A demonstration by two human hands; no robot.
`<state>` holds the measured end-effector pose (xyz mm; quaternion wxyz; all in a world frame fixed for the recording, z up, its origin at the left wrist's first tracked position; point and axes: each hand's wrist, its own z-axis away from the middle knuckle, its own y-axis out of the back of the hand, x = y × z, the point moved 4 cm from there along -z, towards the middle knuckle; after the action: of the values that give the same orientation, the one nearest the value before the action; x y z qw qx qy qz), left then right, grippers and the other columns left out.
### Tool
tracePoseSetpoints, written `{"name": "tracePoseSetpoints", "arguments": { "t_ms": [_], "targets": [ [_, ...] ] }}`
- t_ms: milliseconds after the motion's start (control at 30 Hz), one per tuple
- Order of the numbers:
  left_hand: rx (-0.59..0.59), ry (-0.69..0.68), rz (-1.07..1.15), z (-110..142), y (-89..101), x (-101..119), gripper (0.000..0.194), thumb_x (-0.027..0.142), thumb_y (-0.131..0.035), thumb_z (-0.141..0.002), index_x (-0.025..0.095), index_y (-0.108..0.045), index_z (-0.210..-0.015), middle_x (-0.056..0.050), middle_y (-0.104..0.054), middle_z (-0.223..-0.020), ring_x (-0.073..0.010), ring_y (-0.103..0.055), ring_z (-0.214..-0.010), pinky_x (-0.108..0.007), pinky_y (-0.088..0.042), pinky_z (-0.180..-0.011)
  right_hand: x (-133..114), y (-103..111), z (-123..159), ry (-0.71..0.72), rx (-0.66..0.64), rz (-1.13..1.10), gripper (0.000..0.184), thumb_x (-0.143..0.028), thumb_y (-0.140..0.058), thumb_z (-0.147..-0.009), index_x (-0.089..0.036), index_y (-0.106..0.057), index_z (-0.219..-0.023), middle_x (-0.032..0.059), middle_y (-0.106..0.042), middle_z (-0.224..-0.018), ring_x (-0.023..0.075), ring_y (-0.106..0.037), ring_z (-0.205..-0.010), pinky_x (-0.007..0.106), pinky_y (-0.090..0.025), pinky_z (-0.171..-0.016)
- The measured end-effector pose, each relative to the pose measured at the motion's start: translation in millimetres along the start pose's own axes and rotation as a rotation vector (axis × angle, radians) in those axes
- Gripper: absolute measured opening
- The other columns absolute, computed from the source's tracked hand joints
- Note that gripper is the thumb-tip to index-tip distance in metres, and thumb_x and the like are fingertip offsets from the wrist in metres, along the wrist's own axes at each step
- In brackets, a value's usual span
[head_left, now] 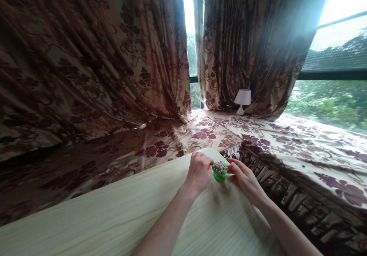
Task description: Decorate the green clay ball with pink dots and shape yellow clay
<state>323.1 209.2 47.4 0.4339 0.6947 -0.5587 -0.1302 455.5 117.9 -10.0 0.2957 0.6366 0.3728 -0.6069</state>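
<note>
**Tiny green cup wedged between two hands, and the gap was all on one side**

So I was standing in the room watching this. Off past the left hand hung a big floral curtain (129, 49), and the pale wooden table (114, 210) ran out below that hand and under both forearms.

The left hand (200, 170) had its fingers curled in, tips right up at the near side of the green cup (220, 177). Looked like contact to me, but I couldn't tell if it was actually gripping anything.

The cup sat on the tabletop just right of those fingertips, upright, pretty stubby, so no real long axis to speak of. Pink bits (220, 167) crowded its top.

Then the right hand (245, 176): palm turned inward, fingers loosely bent and pointing back left at the cup. Its tips were just beside the rim; whether they pinched something small, no idea. I'd call the left the nearer hand, barely.

Beyond the right hand stood a white lamp (243, 97), with ruffled fabric (286, 193) to its right.
</note>
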Motion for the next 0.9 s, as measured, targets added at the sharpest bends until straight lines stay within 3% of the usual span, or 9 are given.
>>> {"name": "tracePoseSetpoints", "arguments": {
  "t_ms": [233, 900],
  "targets": [
    [-0.014, 0.012, -0.004, 0.5, -1.0, 1.5, 0.019, 0.004, -0.052, -0.071, 0.020, -0.063, -0.071, -0.003, -0.063, -0.076, -0.0184, -0.053, -0.085, -0.040, -0.027, -0.097, 1.0, -2.3, -0.7, -0.058, -0.018, -0.089, 0.039, -0.046, -0.052, -0.079, -0.022, -0.055, -0.109, 0.0045, -0.066, -0.092, 0.0201, -0.063, -0.082, 0.027, -0.049, -0.064],
    [0.015, 0.029, 0.023, 1.7, -5.1, -1.0, 0.020, 0.006, -0.051, -0.072, 0.021, -0.064, -0.072, -0.003, -0.063, -0.075, -0.0188, -0.054, -0.084, -0.039, -0.029, -0.097, -1.6, -6.5, 0.4, -0.092, -0.074, -0.157, 0.038, -0.045, -0.051, -0.080, -0.023, -0.053, -0.111, 0.0047, -0.068, -0.092, 0.0211, -0.064, -0.083, 0.029, -0.049, -0.065]
  ]
}}
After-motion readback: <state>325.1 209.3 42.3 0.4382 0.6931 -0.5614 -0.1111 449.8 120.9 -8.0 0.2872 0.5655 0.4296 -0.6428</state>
